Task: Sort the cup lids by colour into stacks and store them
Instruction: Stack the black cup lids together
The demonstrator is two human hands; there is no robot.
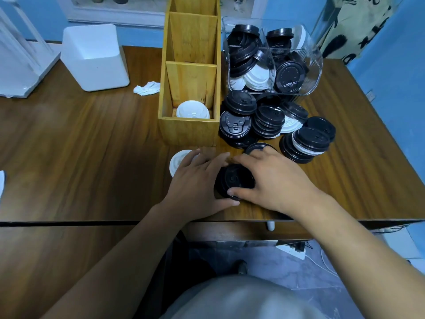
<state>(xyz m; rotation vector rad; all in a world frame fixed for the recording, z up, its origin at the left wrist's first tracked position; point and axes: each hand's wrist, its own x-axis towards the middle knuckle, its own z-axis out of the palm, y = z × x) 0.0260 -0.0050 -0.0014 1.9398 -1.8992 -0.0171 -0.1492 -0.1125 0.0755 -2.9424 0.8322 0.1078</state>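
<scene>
Cupping the black lid stack (236,178) from both sides, the left hand (195,180) and right hand (276,178) each had a thumb at its near rim and fingers curved round its far side. It sat on the worktop (80,146) close to the front edge. The left hand's fingers also lay over 1 white lid (176,162). These thin plastic lids looked light, slick and loosely nested, so a stack would likely shear or tip unless squeezed low at opposite rims. The wooden organiser (188,132) stood just beyond, with 1 of its 3 compartments holding white lids (192,110); its front wall needed clearing. A loose lid pile (271,125) crowded the right, before a clear bin (315,65). Bare wood stretched away to the left.
</scene>
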